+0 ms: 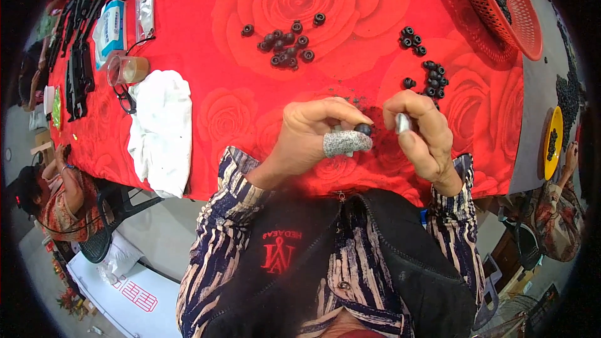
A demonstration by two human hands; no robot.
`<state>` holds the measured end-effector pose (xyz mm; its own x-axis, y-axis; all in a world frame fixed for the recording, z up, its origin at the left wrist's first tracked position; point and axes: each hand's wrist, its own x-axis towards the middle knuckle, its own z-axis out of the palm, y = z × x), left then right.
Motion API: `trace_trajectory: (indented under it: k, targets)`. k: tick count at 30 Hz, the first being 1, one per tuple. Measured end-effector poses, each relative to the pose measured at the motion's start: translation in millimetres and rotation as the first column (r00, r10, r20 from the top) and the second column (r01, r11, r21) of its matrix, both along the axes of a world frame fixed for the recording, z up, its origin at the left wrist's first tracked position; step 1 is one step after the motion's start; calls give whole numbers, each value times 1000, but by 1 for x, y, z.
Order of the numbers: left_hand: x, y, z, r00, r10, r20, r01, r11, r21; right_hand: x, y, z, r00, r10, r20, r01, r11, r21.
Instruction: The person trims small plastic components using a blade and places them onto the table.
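Counter in red, black piece in a pinch

The left hand holds the small rounded black piece between its forefinger and thumb, the thumb wrapped in a grey speckled cover. Just beside it, the right hand is curled, finger and thumb closed on a silvery sliver (too small for me to name from here). The black piece looks light and stiff, hardly fragile, though its smooth curve might slip; I'd take it by opposite sides.

A rose-printed cloth covers the surface, with similar pieces grouped farther out and more to the right. A red basket stands at the far right; a white cloth lies to the left, near a clear cup. Beyond the sides, other people sit, one to the left, another to the right.
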<state>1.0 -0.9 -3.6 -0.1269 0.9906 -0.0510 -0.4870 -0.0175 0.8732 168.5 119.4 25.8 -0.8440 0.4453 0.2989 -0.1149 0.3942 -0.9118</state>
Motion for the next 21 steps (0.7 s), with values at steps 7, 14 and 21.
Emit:
trace_trajectory:
  k: [7, 14, 21]
  targets:
    - [0, 2, -2, 1000, 18, -25, -18, 999, 28, -8, 0, -1, 994, -72, 77, 56, 979, 196]
    - [1, 1, -2, 1000, 11, -26, -11, 1000, 8, -8, -2, -1, 995, -66, 78, 52, 986, 161]
    - [1, 0, -1, 1000, 8, 18, -8, 1000, -16, -9, -3, -1, 995, -61, 80, 46, 983, 176]
